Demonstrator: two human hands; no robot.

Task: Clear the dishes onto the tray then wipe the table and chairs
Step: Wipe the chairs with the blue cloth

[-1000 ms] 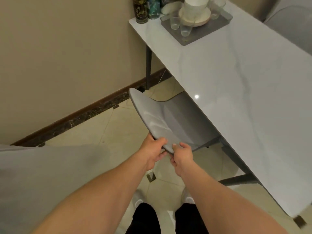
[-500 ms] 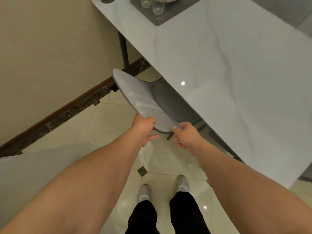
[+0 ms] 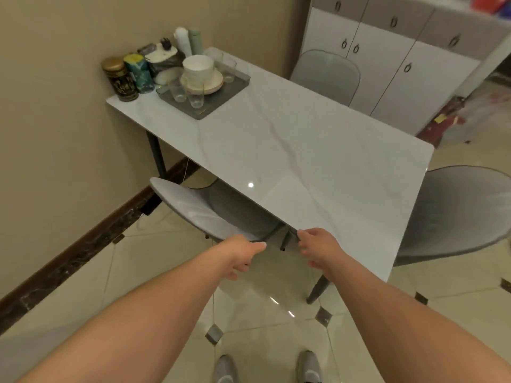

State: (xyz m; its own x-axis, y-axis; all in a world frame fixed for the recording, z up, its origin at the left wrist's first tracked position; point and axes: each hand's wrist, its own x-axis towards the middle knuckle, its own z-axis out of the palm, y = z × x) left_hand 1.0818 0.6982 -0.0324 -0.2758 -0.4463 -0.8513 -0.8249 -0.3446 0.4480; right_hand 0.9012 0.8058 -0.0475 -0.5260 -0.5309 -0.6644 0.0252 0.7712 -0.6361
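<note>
The white marble table (image 3: 304, 150) carries a grey tray (image 3: 221, 103) at its far left corner. On the tray are stacked white bowls (image 3: 197, 66) on a cream plate (image 3: 214, 82), with several clear glasses (image 3: 196, 99) around them. A grey chair (image 3: 199, 211) is tucked under the table's near edge. My left hand (image 3: 240, 255) is at the near end of its backrest, thumb at the rim and fingers loosely curled below it. My right hand (image 3: 315, 247) hovers just right of the chair near the table edge, with relaxed fingers and nothing in it.
A second grey chair (image 3: 456, 211) stands at the table's right end and a third (image 3: 326, 73) on the far side, before white cabinets (image 3: 387, 73). Tins and bottles (image 3: 120, 78) crowd the wall corner beside the tray. The beige wall runs close on the left. My shoes (image 3: 225, 369) stand on the tiled floor.
Both hands gripped the chair's backrest before; now the chair sits further under the table and both hands have come off their grip. My view has lifted to take in the whole table.
</note>
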